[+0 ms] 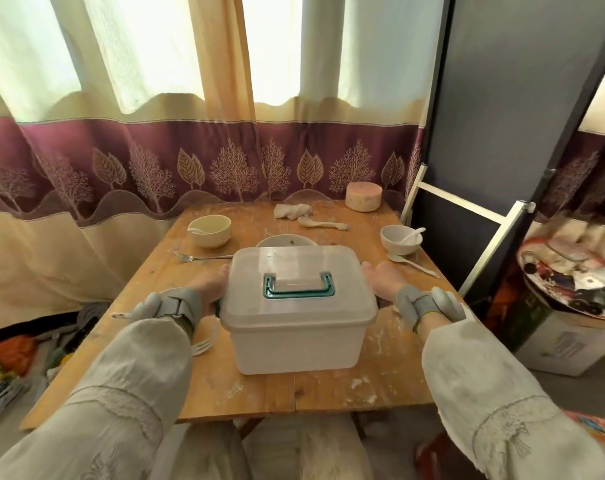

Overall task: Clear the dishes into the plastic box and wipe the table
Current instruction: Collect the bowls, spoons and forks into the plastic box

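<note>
Centrally, the lidded plastic box (296,308) stands on the wooden table (332,393). Left hand (209,285) and right hand (380,277) lie against its opposite sides, fingers relaxed, well apart. Behind: a plate (277,241), two bowls (210,231) (400,240) holding spoons, a fork (200,257), a crumpled cloth (291,210).

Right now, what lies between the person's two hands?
In the head view, the lidded plastic box sits between the left hand and right hand.

Backlit, wide-angle view.
Daylight is diffused through the curtains (148,64), which are overexposed; edges are bent and softened.
</note>
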`<control>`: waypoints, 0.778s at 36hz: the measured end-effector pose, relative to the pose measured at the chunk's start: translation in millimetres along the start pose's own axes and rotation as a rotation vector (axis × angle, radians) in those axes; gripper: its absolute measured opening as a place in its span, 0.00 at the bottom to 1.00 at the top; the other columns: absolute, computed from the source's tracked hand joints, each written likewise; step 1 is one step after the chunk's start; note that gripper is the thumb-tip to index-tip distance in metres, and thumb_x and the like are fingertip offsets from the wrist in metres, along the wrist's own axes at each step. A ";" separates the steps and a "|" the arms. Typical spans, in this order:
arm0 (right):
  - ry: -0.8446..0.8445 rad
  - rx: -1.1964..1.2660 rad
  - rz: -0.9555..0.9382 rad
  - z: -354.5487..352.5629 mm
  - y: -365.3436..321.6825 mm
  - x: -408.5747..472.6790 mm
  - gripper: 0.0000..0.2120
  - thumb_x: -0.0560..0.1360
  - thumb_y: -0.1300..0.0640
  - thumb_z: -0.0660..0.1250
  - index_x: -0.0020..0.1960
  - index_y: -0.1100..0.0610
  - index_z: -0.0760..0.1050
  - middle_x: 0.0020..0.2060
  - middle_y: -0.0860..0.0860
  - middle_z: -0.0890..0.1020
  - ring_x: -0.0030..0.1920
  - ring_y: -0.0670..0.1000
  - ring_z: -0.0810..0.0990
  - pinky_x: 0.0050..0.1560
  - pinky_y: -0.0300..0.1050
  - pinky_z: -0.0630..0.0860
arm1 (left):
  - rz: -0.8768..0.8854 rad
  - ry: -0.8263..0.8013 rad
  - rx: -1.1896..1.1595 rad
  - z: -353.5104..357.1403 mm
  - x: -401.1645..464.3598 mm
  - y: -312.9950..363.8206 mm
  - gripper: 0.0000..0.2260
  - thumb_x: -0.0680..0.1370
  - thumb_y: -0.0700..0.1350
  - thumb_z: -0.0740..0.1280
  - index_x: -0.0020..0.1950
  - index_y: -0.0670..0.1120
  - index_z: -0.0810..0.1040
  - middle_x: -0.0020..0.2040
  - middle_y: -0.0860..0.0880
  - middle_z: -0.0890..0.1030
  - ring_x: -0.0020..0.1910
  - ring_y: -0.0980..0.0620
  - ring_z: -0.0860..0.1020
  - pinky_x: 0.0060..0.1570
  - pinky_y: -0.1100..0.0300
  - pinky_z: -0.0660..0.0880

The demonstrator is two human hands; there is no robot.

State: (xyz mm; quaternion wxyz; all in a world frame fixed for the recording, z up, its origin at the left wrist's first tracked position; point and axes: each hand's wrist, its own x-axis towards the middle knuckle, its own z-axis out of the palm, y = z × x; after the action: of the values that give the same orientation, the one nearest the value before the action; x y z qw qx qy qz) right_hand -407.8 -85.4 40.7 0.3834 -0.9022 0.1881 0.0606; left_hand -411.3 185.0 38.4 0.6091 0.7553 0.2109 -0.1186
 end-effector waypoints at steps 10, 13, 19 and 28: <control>-0.152 0.264 0.123 5.1 22.7 -15.0 0.09 0.80 0.61 0.55 0.45 0.62 0.72 0.35 0.58 0.75 0.34 0.55 0.75 0.42 0.52 0.76 | -0.126 0.019 0.078 -15.4 6.9 -29.2 0.10 0.79 0.41 0.61 0.38 0.42 0.72 0.33 0.45 0.73 0.29 0.50 0.69 0.24 0.62 0.69; -0.254 0.403 0.256 21.1 42.4 -9.7 0.13 0.81 0.56 0.55 0.40 0.60 0.70 0.29 0.54 0.71 0.26 0.51 0.68 0.27 0.41 0.72 | -0.163 -0.001 0.063 -17.3 4.7 -32.1 0.10 0.80 0.40 0.59 0.40 0.41 0.72 0.36 0.44 0.74 0.33 0.49 0.70 0.31 0.61 0.69; -0.071 0.486 0.236 8.5 39.0 2.5 0.17 0.79 0.62 0.57 0.32 0.61 0.68 0.23 0.53 0.70 0.22 0.50 0.65 0.25 0.39 0.66 | -0.159 0.112 0.088 -19.5 19.4 -16.3 0.03 0.80 0.39 0.60 0.51 0.41 0.71 0.40 0.45 0.73 0.33 0.53 0.68 0.32 0.64 0.65; -0.075 0.359 0.089 -6.4 7.2 4.8 0.18 0.77 0.45 0.61 0.38 0.58 0.72 0.33 0.54 0.77 0.31 0.53 0.75 0.38 0.46 0.78 | 0.066 0.229 0.209 -14.8 28.6 5.1 0.25 0.73 0.59 0.61 0.59 0.40 0.77 0.58 0.40 0.80 0.57 0.40 0.78 0.59 0.47 0.75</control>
State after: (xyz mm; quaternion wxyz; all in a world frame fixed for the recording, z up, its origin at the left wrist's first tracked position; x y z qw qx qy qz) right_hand -406.4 -95.9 39.2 0.5419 -0.8072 0.2210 0.0765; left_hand -384.8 203.5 33.7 0.5028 0.8296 0.2405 -0.0328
